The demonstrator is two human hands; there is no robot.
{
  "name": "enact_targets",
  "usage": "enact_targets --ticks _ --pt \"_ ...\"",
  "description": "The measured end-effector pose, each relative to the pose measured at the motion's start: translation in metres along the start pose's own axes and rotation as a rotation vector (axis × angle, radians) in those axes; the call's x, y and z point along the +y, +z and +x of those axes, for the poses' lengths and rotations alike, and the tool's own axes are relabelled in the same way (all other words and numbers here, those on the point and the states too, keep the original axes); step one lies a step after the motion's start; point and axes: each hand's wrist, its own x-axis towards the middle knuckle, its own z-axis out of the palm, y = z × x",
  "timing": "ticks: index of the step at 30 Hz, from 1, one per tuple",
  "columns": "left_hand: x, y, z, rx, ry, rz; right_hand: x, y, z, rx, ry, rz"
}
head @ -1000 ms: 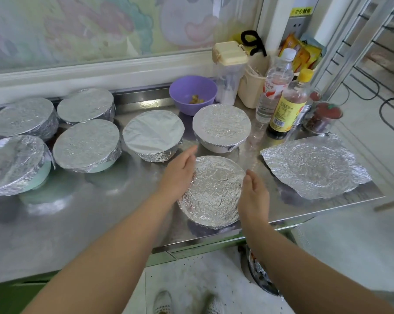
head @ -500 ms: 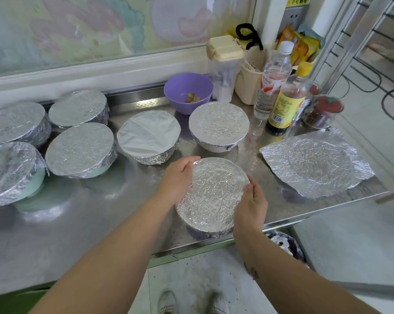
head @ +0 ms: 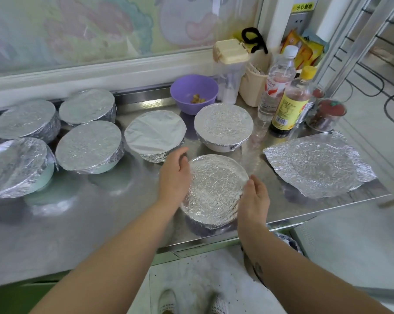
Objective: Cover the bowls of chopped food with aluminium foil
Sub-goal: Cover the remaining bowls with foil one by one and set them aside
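1. Head view: the foil-covered bowl [head: 216,191] sits near the front edge of the steel counter [head: 123,200], between both hands.
2. Left hand [head: 174,175] and right hand [head: 253,198] flank its rim with fingers loose and mostly straight, clasping nothing. Probably smoothing the foil skirt down.
3. The purple bowl [head: 193,94] is not yet covered; a spare foil sheet [head: 320,164] lies ready to the right.
4. Half a second ago both hands were curled on the rim; now they have eased off.

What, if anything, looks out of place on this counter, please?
Two things. The purple bowl at the back is uncovered, with food showing, while the rest wear foil. To the right, a crumpled foil sheet bearing a round imprint lies loose, covering nothing.
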Motion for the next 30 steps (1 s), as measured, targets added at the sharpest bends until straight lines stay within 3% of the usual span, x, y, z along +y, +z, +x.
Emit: enact_targets --ticks 4,9,12,19,26,30 --pt "-0.003 0.008 -0.057 0.106 0.085 -0.066 -0.032 -0.007 0.028 -0.144 -0.249 -0.303" --pt "-0.027 0.011 -0.076 -0.047 0.504 0.481 -0.057 0.005 0.058 -0.577 -0.52 -0.789" --pt "-0.034 0.01 -0.071 -0.116 0.611 0.639 -0.049 0.019 0.065 -0.742 -0.631 -1.053" --pt "-0.04 0.01 -0.065 -0.183 0.672 0.781 -0.042 0.022 0.059 -0.686 -0.647 -1.233" --pt "-0.046 0.012 -0.061 -0.121 0.745 0.784 -0.042 0.02 0.054 -0.668 -0.638 -1.256" --pt "-0.047 0.004 -0.049 -0.148 0.761 0.918 -0.042 0.02 0.055 -0.639 -0.558 -1.207"
